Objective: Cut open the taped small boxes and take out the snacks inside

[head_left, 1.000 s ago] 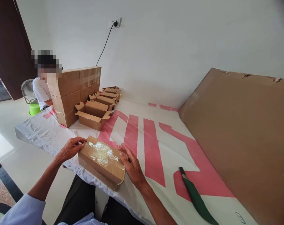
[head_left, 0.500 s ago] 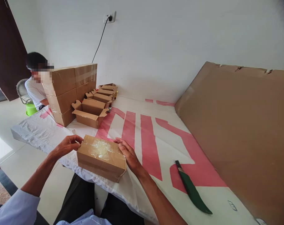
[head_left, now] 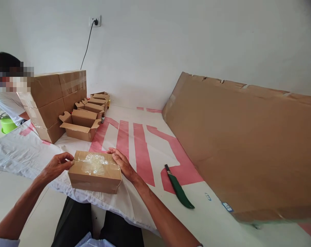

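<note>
A closed cardboard box (head_left: 95, 175) sits at the front edge of the cloth-covered table, with clear tape crumpled and shiny across its top. My left hand (head_left: 59, 164) pinches thumb and fingers together at the box's left end, by the tape's edge; whether it has tape or cardboard between the fingertips is too small to tell. Against the right end rests my right hand (head_left: 122, 164), its fingers over the far top edge, steadying the box. To the right lies a curved knife-like tool (head_left: 179, 190) with a dark green blade or sheath and a black handle.
Stacked closed cartons (head_left: 49, 113) stand at the left, beside a row of open small boxes (head_left: 78, 125). A large cardboard sheet or carton (head_left: 237, 147) leans at the right. Behind the stack sits another person (head_left: 10, 103). A cord hangs from a wall socket (head_left: 95, 21).
The view has swung right, so everything appears further left. The box has turned slightly and lies squarer to me. Both hands keep their places at its ends.
</note>
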`<state>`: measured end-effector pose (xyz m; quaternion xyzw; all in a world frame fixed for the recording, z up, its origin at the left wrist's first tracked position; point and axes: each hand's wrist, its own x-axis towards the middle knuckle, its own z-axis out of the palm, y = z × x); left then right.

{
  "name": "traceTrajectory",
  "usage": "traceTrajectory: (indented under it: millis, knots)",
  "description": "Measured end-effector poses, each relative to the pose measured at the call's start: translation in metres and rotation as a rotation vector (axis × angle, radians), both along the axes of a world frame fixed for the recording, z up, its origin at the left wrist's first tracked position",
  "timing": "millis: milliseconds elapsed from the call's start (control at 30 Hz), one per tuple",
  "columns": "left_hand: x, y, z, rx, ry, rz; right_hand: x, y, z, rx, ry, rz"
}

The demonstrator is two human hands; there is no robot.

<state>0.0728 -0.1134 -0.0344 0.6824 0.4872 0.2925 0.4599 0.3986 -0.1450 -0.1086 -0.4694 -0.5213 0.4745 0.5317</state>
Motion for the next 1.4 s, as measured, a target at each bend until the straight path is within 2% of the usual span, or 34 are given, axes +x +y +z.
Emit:
traceTrajectory:
  millis: [167,300,400,533,633,700,800,1067,1267,1400]
  knots:
    - [0.0,-0.008,-0.007,0.065,-0.031,0.034,0.001,-0.01,0.006,-0.008,-0.047,0.018]
    - [-0.005,-0.007,-0.009,-0.018,-0.066,0.003,0.002,-0.013,0.009,-0.026,-0.052,0.031]
    - [-0.006,0.001,-0.004,-0.029,-0.067,-0.032,0.001,-0.013,0.008,-0.028,-0.049,0.027]
    - [0.001,0.008,0.007,0.05,0.066,-0.08,0.0,-0.013,0.009,-0.034,-0.054,0.031]
    - [0.008,0.009,0.012,0.129,0.19,-0.067,0.0,-0.014,0.01,-0.033,-0.059,0.032]
    - [0.011,0.008,0.012,0.144,0.2,-0.044,-0.001,-0.015,0.011,-0.035,-0.056,0.026]
    - [0.008,0.005,0.009,0.13,0.179,-0.04,-0.001,-0.018,0.012,-0.035,-0.05,0.023]
    - [-0.005,-0.005,0.005,0.012,0.088,-0.136,-0.002,-0.013,0.01,-0.026,-0.024,0.034]
    - [0.004,-0.004,0.017,0.12,0.268,-0.132,-0.001,-0.009,0.001,-0.027,0.009,-0.001]
    - [0.015,-0.005,0.029,0.199,0.384,-0.066,0.001,-0.01,0.001,-0.036,0.012,-0.022]
